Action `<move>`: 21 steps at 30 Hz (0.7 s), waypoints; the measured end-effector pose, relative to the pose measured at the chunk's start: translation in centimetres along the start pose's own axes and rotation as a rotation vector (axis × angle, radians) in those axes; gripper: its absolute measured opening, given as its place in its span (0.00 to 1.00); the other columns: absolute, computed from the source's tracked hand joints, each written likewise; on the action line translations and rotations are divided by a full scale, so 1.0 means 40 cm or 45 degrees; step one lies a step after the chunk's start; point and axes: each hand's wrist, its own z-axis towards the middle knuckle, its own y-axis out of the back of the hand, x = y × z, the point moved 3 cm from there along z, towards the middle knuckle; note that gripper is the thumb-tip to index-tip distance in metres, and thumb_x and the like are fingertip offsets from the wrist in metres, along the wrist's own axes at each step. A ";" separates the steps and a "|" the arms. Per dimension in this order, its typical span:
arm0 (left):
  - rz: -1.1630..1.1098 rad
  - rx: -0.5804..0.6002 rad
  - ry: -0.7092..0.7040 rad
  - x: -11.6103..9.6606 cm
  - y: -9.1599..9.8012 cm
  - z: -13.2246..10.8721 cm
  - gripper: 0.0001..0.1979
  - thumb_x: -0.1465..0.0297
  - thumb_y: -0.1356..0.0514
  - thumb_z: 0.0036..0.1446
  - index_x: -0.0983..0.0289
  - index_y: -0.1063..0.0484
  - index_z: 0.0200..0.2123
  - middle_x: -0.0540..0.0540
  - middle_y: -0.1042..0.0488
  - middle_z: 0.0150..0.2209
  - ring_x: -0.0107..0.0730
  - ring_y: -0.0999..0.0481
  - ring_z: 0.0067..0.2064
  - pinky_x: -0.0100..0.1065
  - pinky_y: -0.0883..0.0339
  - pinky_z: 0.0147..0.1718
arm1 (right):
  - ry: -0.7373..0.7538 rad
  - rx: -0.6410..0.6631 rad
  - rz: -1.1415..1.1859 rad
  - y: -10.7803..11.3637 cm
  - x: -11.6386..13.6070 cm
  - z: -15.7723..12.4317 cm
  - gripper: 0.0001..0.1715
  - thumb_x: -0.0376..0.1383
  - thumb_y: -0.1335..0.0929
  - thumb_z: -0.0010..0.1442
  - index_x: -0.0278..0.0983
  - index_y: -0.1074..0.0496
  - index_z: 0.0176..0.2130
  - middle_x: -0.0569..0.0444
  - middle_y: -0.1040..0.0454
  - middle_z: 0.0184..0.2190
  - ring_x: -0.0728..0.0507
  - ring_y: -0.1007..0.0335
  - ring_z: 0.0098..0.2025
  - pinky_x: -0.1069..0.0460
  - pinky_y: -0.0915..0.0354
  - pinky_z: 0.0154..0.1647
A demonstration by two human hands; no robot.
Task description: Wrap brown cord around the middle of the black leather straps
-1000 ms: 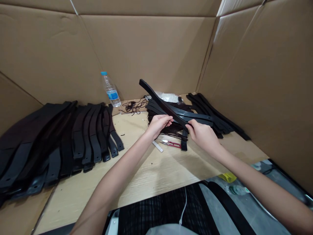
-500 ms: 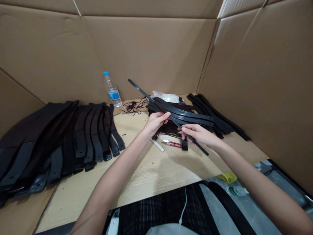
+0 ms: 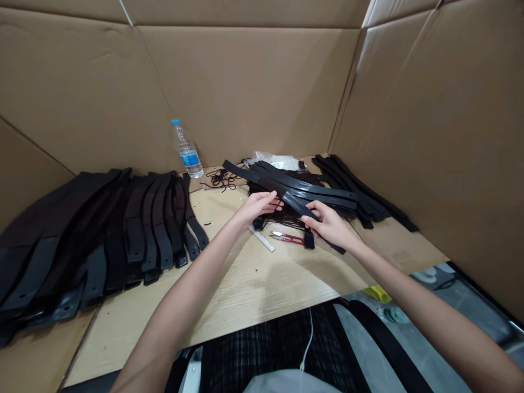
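A long black strap (image 3: 295,203) runs slantwise between both hands above the wooden table (image 3: 262,284). My left hand (image 3: 256,207) pinches it near its middle, fingers curled on it. My right hand (image 3: 329,224) grips the lower end, fingers wrapped round it. The strap's far end lies low over a pile of similar black straps (image 3: 323,194) and dark cord behind the hands.
Many black straps (image 3: 123,229) lie fanned out at the left. A water bottle (image 3: 186,150) stands at the back. Red thread snips (image 3: 286,237) and a white strip (image 3: 262,240) lie under the hands. Cardboard walls (image 3: 429,136) enclose the table. More straps (image 3: 368,196) lie at the right.
The strap's far end has dropped from raised high to almost level over the pile, and the strap has turned flat. Both hands have stayed on it and moved slightly lower.
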 end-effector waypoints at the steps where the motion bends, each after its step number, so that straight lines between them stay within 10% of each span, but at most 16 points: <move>1: 0.088 -0.022 -0.014 -0.003 0.006 -0.003 0.19 0.54 0.34 0.50 0.66 0.23 0.29 0.61 0.20 0.32 0.36 0.21 0.34 0.36 0.30 0.38 | 0.045 -0.039 -0.088 0.002 0.000 0.002 0.15 0.45 0.34 0.56 0.40 0.39 0.38 0.60 0.31 0.24 0.49 0.39 0.19 0.54 0.43 0.19; 6: 0.489 -0.245 -0.236 -0.054 0.050 -0.031 0.05 0.70 0.34 0.49 0.65 0.23 0.31 0.59 0.22 0.37 0.42 0.24 0.44 0.42 0.34 0.48 | 0.220 -0.210 -0.493 0.003 -0.005 0.007 0.08 0.38 0.36 0.59 0.39 0.35 0.40 0.50 0.23 0.33 0.41 0.27 0.34 0.49 0.36 0.35; 11: 1.486 -0.163 -0.824 -0.104 0.040 -0.049 0.19 0.69 0.39 0.57 0.66 0.28 0.52 0.64 0.31 0.58 0.48 0.36 0.61 0.47 0.48 0.61 | 0.258 -0.251 -0.678 -0.009 -0.011 0.003 0.10 0.36 0.38 0.63 0.39 0.34 0.45 0.46 0.22 0.40 0.38 0.25 0.42 0.49 0.35 0.40; 21: 1.801 0.123 -0.881 -0.101 0.025 0.013 0.12 0.63 0.42 0.63 0.64 0.27 0.44 0.59 0.23 0.42 0.42 0.28 0.48 0.45 0.48 0.57 | 0.277 -0.250 -0.630 -0.018 0.007 -0.001 0.12 0.38 0.38 0.63 0.39 0.33 0.46 0.47 0.22 0.40 0.40 0.25 0.38 0.49 0.36 0.38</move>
